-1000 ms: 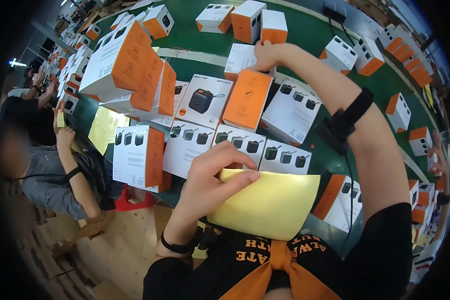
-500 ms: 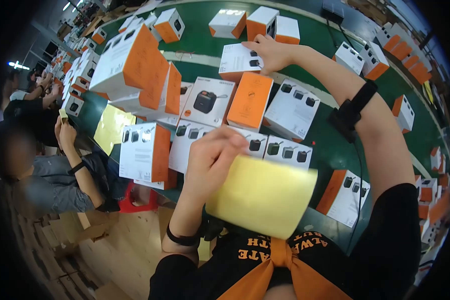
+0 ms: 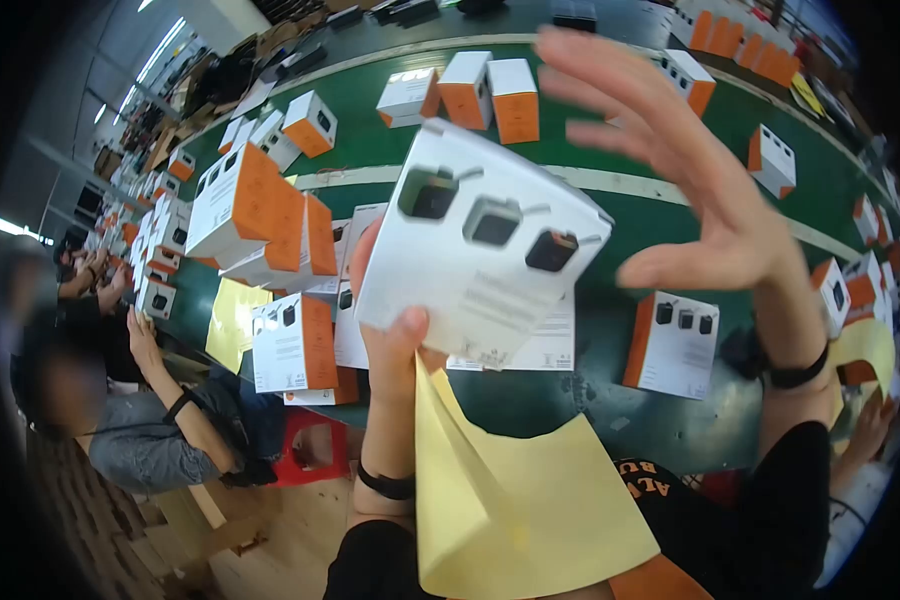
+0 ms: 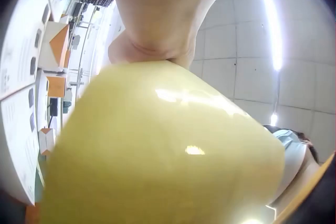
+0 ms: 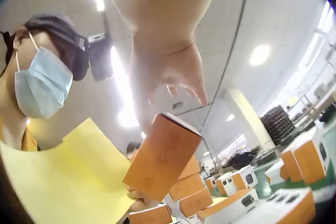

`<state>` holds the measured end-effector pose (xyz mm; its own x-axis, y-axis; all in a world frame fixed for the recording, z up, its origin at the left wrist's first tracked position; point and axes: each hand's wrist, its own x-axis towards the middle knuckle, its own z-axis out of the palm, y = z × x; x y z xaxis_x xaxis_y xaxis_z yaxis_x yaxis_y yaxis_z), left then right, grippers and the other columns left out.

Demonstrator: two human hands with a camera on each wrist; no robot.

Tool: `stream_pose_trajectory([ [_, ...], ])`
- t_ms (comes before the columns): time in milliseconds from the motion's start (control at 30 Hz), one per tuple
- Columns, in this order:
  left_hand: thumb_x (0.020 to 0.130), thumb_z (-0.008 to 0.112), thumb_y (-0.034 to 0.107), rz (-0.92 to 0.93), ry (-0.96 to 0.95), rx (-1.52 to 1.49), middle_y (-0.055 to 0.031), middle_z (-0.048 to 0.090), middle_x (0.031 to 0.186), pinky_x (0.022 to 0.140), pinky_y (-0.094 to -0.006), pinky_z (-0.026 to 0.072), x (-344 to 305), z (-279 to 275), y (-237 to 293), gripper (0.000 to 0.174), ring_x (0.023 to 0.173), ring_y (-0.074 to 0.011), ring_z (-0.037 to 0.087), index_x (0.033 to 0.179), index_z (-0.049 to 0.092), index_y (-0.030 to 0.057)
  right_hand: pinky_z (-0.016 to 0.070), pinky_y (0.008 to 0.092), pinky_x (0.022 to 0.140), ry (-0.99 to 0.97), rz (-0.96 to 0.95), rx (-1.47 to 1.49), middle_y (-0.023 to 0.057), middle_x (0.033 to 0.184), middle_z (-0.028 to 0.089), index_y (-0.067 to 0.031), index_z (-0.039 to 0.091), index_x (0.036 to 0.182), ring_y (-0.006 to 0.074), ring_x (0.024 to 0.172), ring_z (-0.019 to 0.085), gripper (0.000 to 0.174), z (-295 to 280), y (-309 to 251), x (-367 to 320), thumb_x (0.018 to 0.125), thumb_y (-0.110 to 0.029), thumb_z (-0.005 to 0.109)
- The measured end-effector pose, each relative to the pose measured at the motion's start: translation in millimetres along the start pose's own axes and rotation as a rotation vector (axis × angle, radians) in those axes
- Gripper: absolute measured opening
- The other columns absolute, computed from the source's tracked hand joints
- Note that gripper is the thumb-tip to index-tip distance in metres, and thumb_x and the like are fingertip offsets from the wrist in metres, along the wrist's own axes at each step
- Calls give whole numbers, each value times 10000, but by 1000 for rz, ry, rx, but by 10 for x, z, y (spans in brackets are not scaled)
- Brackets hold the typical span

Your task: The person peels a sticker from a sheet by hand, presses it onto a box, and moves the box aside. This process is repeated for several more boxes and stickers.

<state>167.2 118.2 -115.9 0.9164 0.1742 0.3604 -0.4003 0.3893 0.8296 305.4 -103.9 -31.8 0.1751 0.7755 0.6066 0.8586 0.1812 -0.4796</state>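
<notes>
In the head view my left hand [image 3: 390, 355] grips a white and orange box [image 3: 485, 240] printed with three small speakers, thumb on its white face. A bendy yellow sheet [image 3: 530, 510] hangs from the same hand, below the box. To the right of the box, my right hand [image 3: 695, 190] is raised with its fingers spread and nothing in them. The right wrist view shows the box's orange side [image 5: 165, 158] beneath that hand. In the left wrist view the glossy yellow sheet [image 4: 168, 140] covers most of the picture and hides the box.
Stacked speaker boxes [image 3: 260, 220] stand on the green table [image 3: 620, 215] at left. A single box [image 3: 675, 345] is at right, and several more [image 3: 490, 95] line the far side. A person [image 3: 160, 430] sits at left near a red stool [image 3: 310, 450].
My right hand has left the boxes across the table and come back toward me, its fingers spreading. A box is now in my left hand with the yellow sheet, which droops lower.
</notes>
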Motion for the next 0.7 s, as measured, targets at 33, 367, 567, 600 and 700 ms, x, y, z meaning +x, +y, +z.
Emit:
stream_pose_trajectory([
  [33, 686, 764, 409, 54, -35, -68, -171, 440, 1286, 922, -359, 462, -67, 43, -82, 973, 1141, -240, 505, 1403, 230, 25, 376, 448, 1004, 128, 205, 266, 174, 1462, 281, -7, 319, 1406, 337, 1328, 334, 892, 120, -93, -238, 712, -371, 746],
  [367, 797, 700, 122, -455, -252, 308, -190, 430, 1342, 939, -317, 425, -479, 666, -290, 884, 1186, -230, 480, 1448, 109, 27, 472, 245, 788, 317, 552, 357, 73, 1136, 579, -11, 580, 1142, 97, 912, 589, 282, 397, -516, -1231, 872, -95, 572],
  [567, 861, 591, 103, -493, -219, 536, -191, 480, 1305, 895, -327, 444, -695, 521, -531, 802, 1138, -230, 525, 1476, 79, 64, 195, 538, 1096, -11, 710, -798, 55, 1413, 406, -204, 529, 1283, 310, 1350, 291, 466, 957, -329, -2242, 885, -445, 532],
  [600, 872, 587, 142, -472, -234, 622, -197, 475, 1315, 900, -334, 442, -734, 512, -501, 794, 1135, -240, 532, 1477, 79, 64, 209, 556, 1085, -61, 776, -793, 50, 1411, 409, -225, 526, 1288, 313, 1358, 274, 485, 919, -464, -2267, 866, -461, 552],
  [700, 879, 577, 169, -491, -327, 788, -223, 483, 1311, 907, -342, 437, -621, 796, -426, 787, 1114, -283, 559, 1476, 75, 63, 263, 548, 1071, -71, 866, -683, 49, 1410, 411, -241, 527, 1294, 336, 1367, 245, 507, 622, -600, -2538, 831, -431, 611],
])
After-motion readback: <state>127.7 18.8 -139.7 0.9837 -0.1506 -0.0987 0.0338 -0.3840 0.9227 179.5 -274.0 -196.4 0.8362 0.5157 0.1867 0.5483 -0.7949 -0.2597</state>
